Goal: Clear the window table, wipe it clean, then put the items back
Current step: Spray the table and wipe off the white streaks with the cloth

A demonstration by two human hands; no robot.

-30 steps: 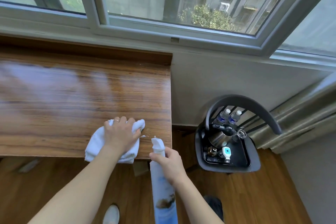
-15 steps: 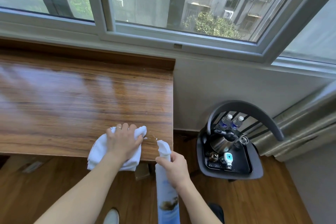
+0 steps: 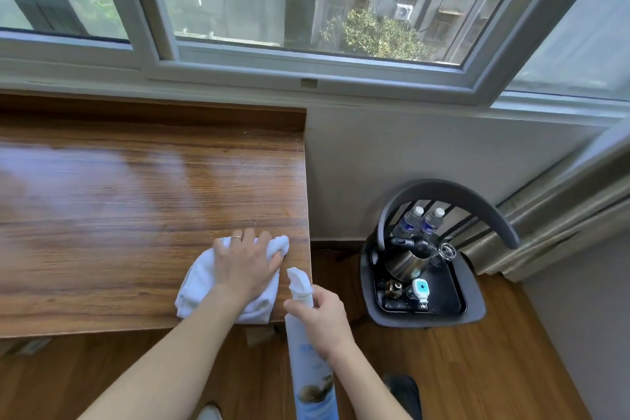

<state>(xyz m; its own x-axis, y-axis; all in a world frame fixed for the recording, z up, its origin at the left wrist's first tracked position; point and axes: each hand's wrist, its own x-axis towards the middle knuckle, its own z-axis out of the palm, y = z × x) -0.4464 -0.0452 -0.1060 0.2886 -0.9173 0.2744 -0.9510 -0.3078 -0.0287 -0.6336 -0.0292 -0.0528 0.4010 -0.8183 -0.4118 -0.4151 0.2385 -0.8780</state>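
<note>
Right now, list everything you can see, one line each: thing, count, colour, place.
table: one, brown wood, under the window
cloth: one, white, on the table's near right corner
spray bottle: one, white and pale blue, off the table's right edge
chair: one, dark grey, right of the table
tray: one, black, on the chair seat
kettle: one, steel with black top, on the tray
water bottles: two, clear with blue labels, at the tray's back
glass: one, clear, beside the kettle
curtain: one, beige, far right
left hand: presses on the cloth
right hand: grips the spray bottle
</note>
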